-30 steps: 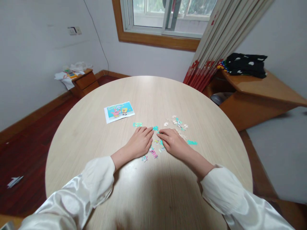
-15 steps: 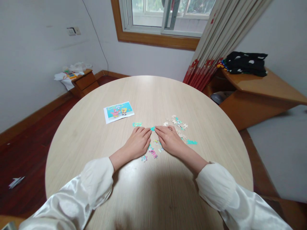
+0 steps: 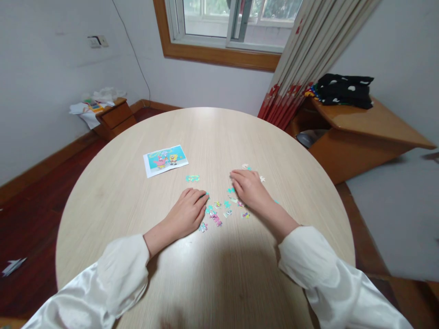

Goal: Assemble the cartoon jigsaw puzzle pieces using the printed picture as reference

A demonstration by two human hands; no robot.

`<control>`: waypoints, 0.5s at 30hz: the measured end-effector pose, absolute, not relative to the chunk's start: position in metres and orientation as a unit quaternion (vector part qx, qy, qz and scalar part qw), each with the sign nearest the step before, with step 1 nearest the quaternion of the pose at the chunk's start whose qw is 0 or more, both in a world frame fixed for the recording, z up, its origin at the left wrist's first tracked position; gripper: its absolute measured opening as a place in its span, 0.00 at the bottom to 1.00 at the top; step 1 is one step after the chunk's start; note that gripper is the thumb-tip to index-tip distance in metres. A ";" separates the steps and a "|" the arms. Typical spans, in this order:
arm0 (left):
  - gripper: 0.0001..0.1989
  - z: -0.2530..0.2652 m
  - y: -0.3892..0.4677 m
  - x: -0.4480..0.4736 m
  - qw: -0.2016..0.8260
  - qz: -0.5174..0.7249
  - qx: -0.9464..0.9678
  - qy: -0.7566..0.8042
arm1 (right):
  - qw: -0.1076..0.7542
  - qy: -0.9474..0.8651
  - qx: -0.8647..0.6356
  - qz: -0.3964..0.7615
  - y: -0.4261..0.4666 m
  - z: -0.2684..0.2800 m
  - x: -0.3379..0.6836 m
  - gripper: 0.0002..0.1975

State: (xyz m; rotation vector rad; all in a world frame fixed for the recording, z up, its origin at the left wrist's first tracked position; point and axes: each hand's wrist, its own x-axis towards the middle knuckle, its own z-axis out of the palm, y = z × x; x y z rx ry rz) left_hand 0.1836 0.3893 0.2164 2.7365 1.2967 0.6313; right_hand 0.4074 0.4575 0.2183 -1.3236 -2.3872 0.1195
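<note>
My left hand [image 3: 185,211] is low over the table, its fingers closed with a teal jigsaw piece [image 3: 207,195] at the tips. Right of and below those fingertips lie several loose picture-side pieces, among them a joined pink section with a face [image 3: 216,219] and a small teal piece [image 3: 227,204]. Fingers bent together, my right hand [image 3: 250,188] reaches over the far pieces; whatever is under its fingertips is hidden. Another teal piece [image 3: 231,190] lies just beneath that hand. A joined yellow-and-teal strip [image 3: 192,178] rests beyond my left hand.
A printed reference picture [image 3: 166,161] lies at the back left of the round wooden table [image 3: 113,201]. Pale, face-down pieces [image 3: 262,178] show past my right hand. A wooden cabinet [image 3: 373,132] stands right of the table, with dark cloth [image 3: 345,90] on top.
My hands have parted from around the teal piece. The left has drawn back toward me and left with a teal piece; the right has moved slightly away, over the far pieces.
</note>
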 end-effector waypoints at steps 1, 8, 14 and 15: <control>0.16 0.216 0.389 0.183 0.025 0.209 0.883 0.418 | 0.195 -0.851 -0.485 0.050 0.465 0.217 0.412 0.12; 0.13 0.218 0.391 0.182 0.012 0.237 0.880 0.411 | 0.164 -0.861 -0.478 0.054 0.475 0.213 0.413 0.09; 0.13 0.217 0.391 0.182 0.004 0.251 0.877 0.409 | 0.220 -0.830 -0.498 0.124 0.480 0.225 0.398 0.12; 0.13 0.217 0.390 0.182 0.003 0.253 0.877 0.409 | 0.229 -0.817 -0.506 0.155 0.481 0.225 0.396 0.12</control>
